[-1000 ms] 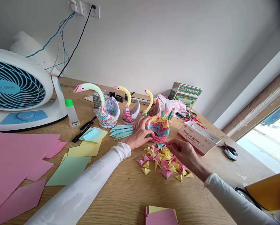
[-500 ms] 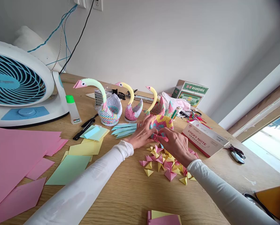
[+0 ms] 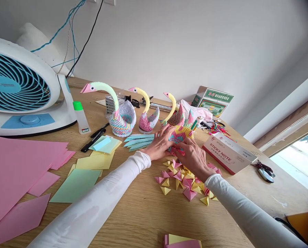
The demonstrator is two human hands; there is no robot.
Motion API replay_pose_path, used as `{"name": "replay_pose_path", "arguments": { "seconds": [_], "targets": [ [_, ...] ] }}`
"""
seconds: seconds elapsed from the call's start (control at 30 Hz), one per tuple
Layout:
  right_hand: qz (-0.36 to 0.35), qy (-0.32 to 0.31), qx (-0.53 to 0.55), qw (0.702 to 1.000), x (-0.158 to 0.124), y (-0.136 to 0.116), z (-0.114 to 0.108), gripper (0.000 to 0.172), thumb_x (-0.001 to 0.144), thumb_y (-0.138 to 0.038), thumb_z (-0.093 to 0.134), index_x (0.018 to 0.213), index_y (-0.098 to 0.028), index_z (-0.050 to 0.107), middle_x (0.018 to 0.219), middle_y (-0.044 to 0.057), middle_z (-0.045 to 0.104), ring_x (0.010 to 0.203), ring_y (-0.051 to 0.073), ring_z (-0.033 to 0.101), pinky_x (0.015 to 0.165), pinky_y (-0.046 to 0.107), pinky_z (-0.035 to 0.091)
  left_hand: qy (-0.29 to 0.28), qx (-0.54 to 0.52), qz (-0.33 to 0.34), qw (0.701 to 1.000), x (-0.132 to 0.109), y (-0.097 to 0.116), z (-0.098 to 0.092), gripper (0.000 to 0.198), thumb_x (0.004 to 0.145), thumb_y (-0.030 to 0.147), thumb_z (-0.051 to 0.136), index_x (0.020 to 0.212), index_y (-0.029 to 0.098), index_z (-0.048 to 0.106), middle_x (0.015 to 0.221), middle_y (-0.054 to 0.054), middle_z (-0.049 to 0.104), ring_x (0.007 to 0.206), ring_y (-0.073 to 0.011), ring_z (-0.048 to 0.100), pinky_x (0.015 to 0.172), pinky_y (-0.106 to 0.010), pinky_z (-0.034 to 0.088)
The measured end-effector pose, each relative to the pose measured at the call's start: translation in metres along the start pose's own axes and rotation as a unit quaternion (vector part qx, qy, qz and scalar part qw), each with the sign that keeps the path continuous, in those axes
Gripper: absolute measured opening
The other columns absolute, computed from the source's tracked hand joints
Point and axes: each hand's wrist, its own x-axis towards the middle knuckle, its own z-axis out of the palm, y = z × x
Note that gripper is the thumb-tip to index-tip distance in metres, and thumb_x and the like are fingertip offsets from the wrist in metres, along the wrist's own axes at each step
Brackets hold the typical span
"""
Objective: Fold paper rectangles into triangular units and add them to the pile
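Observation:
My left hand (image 3: 157,146) cups the left side of a half-built paper swan body (image 3: 181,135), a round bowl of pink, yellow and blue folded pieces. My right hand (image 3: 193,157) presses against its lower front, fingers pinched at the pink bottom row; what they pinch is hidden. A pile of pink and yellow folded paper triangles (image 3: 184,181) lies on the wooden table (image 3: 143,213) just below both hands. Three finished paper swans stand behind: a large one (image 3: 120,119), a middle one (image 3: 147,120) and one (image 3: 176,115) right behind the body.
A sticky note box (image 3: 228,153) lies right of the hands, scissors (image 3: 264,170) beyond it. Blue paper strips (image 3: 138,141), coloured paper squares (image 3: 92,165), two black pens (image 3: 94,137), a glue bottle (image 3: 81,117), pink sheets (image 3: 19,168) and a fan (image 3: 22,93) fill the left.
My right hand left the triangle pile and moved up to the front of the swan body. My left hand stayed on its side. The view tilted slightly.

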Motion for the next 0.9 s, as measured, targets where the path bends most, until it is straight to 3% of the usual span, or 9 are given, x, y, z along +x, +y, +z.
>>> {"name": "replay_pose_path", "arguments": {
  "seconds": [0.4,0.7,0.9],
  "targets": [
    [0.001,-0.007,0.019,1.0,-0.0004,0.0011,0.0023,0.011,0.085,-0.029,0.061,0.087,-0.026,0.072,0.084,0.002,0.057,0.084,0.017,0.057,0.047,0.024,0.025,-0.004,0.031,0.006,0.999,0.0013,0.0003,-0.0025,0.019,0.073,0.031,0.076,0.086,0.021,0.066,0.156,-0.008,0.012,0.141,-0.0405,0.01,0.101,-0.059,0.03],
    [0.019,0.018,0.049,0.998,-0.009,0.0036,0.0044,0.014,0.087,-0.031,0.06,0.097,-0.029,0.068,0.089,0.001,0.061,0.084,0.018,0.059,0.047,0.023,0.024,0.007,0.029,0.005,1.0,0.001,0.0,0.001,0.025,0.074,0.03,0.074,0.097,0.023,0.067,0.156,-0.007,0.012,0.141,-0.0387,0.01,0.102,-0.058,0.031],
    [0.028,0.009,0.059,0.998,-0.0024,0.0012,0.005,0.007,0.085,-0.029,0.06,0.087,-0.029,0.068,0.084,-0.001,0.059,0.08,0.017,0.059,0.048,0.023,0.024,0.001,0.033,0.003,0.999,0.0002,0.0017,-0.0009,0.024,0.077,0.03,0.072,0.099,0.023,0.066,0.154,-0.009,0.015,0.142,-0.0397,0.007,0.105,-0.059,0.029]
  ]
}}
